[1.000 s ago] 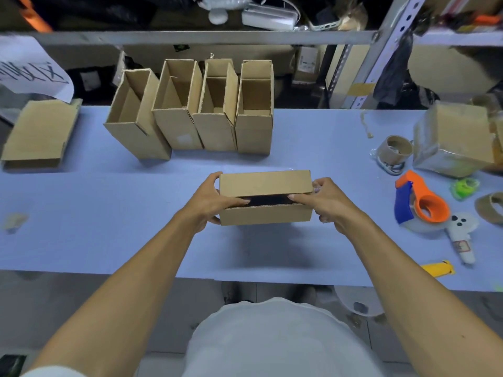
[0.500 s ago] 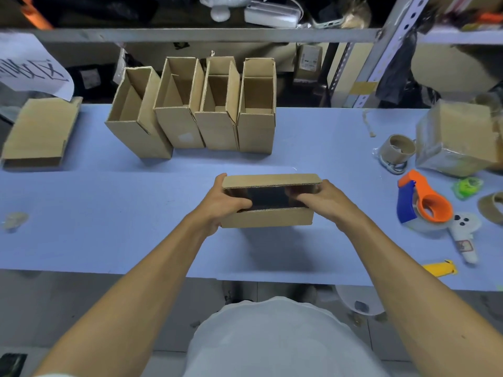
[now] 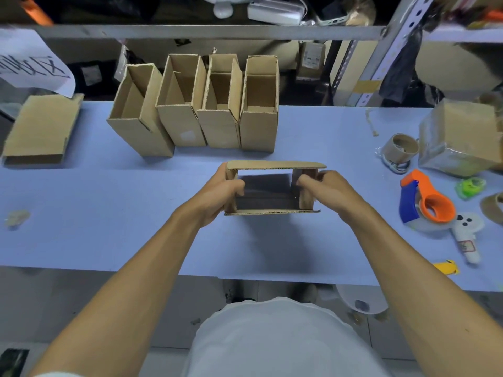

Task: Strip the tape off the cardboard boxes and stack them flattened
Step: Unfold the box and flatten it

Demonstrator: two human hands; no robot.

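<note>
I hold a small brown cardboard box (image 3: pixel 275 165) over the middle of the blue table (image 3: pixel 109 227), its open end turned toward me so its dark inside shows. My left hand (image 3: pixel 220 194) grips the box's left wall, fingers curled inside. My right hand (image 3: pixel 324 191) grips the right wall and its side flap the same way. Several open upright boxes (image 3: pixel 220 126) stand in a row behind it. A flattened box (image 3: pixel 40 129) lies at the far left.
At the right lie an orange and blue tape dispenser (image 3: pixel 424 200), a cardboard tape core (image 3: pixel 400 148), a tape-wrapped box (image 3: pixel 462 137), a white controller (image 3: pixel 465 235), a green object (image 3: pixel 471 185) and a yellow cutter (image 3: pixel 446 266). A metal shelf (image 3: pixel 204 31) runs behind the table.
The box has been tipped toward me and its flaps have spread, so the opening went from a narrow dark slit to a wide view of the inside. Both hands moved their fingers into the opening.
</note>
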